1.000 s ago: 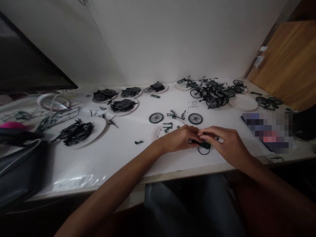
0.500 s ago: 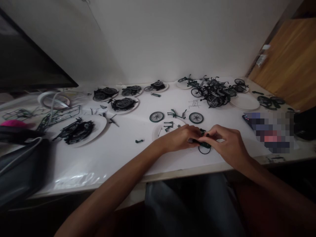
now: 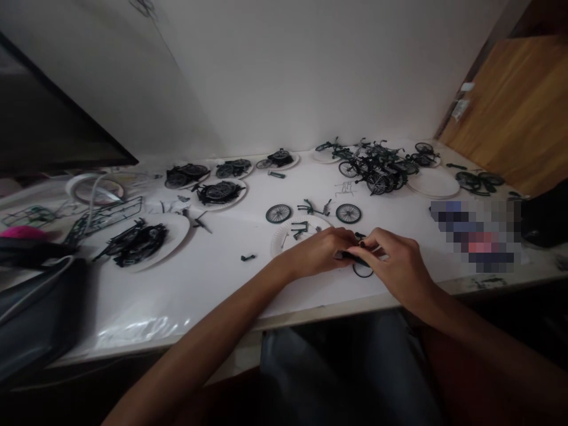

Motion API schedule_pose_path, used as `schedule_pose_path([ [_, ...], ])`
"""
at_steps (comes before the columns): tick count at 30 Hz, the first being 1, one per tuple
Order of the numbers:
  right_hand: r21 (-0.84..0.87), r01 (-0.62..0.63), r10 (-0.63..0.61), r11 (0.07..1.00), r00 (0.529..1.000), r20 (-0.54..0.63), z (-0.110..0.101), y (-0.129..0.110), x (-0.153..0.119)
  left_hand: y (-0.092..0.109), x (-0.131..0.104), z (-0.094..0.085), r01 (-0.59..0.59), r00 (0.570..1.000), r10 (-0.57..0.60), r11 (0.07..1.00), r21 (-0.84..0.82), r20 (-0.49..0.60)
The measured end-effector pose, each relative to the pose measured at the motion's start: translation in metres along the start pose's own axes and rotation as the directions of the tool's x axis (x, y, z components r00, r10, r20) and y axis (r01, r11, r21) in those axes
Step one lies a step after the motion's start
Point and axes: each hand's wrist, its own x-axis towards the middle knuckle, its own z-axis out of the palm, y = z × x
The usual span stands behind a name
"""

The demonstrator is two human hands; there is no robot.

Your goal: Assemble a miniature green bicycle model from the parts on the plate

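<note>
Compared with a second earlier, the right hand (image 3: 394,254) had shifted in over the work, its thumb now lying across the dark green part (image 3: 357,258), so that less green showed between the hands. The left hand (image 3: 335,248) was in the same curled pose, and the loose pieces on the bench (image 3: 213,278) lay as before.

From where I stood, the left grip was closed on the dark green part, though the fingers hid much of it. The right grip was pinched together on a small dark piece (image 3: 362,243); I couldn't tell whether that was joined to the green part. The part sat between the two sets of fingertips, and a thin dark ring (image 3: 362,277) showed just below the right thumb.

Just beyond the left wrist, a fluted paper plate (image 3: 276,238), partly covered by that hand, held a few small green pieces (image 3: 299,228). Behind it, a green bicycle frame (image 3: 313,208) lay between two wheels (image 3: 348,213). Over to the left, a larger plate (image 3: 180,234) carried a tangle of black parts (image 3: 139,242), and at the back another plate (image 3: 241,197) held dark parts with a spoked wheel on top (image 3: 222,189)
</note>
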Motion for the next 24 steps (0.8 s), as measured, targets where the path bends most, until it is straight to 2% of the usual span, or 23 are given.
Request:
schedule_pose_path([
  [4,-0.033,-0.008,0.008,0.999,1.000,0.004,0.002,-0.001,-0.001,0.001,0.001,0.001,-0.006,1.000,0.006,1.000,0.026,0.001],
  [8,0.045,-0.061,0.061,0.997,0.998,-0.005,0.001,0.001,-0.001,0.001,0.000,0.000,-0.011,1.000,0.011,0.999,0.035,-0.013],
  [11,0.121,-0.128,0.131,0.984,0.991,-0.018,-0.008,0.009,0.006,0.000,0.000,-0.001,-0.049,0.999,0.049,0.999,0.024,-0.011],
  [14,0.056,-0.161,0.166,0.985,0.982,-0.094,-0.026,0.026,0.019,0.000,0.000,-0.002,-0.068,0.998,0.068,0.997,0.032,-0.007],
  [16,-0.096,-0.194,0.192,0.976,0.981,-0.034,-0.038,0.043,0.028,0.000,0.000,-0.003,-0.059,0.998,0.060,0.998,0.018,-0.015],
  [20,-0.360,-0.159,0.236,0.919,0.955,0.179,-0.049,0.080,0.035,0.000,-0.001,-0.004,0.015,0.997,-0.023,0.994,-0.112,-0.075],
  [22,-0.408,-0.133,0.244,0.903,0.941,0.235,-0.049,0.092,0.034,0.000,-0.002,-0.005,0.065,0.987,-0.092,0.978,-0.197,-0.131],
  [24,-0.399,-0.118,0.222,0.909,0.949,0.226,-0.049,0.096,0.034,0.000,-0.002,-0.007,0.108,0.968,-0.165,0.955,-0.276,-0.192],
])
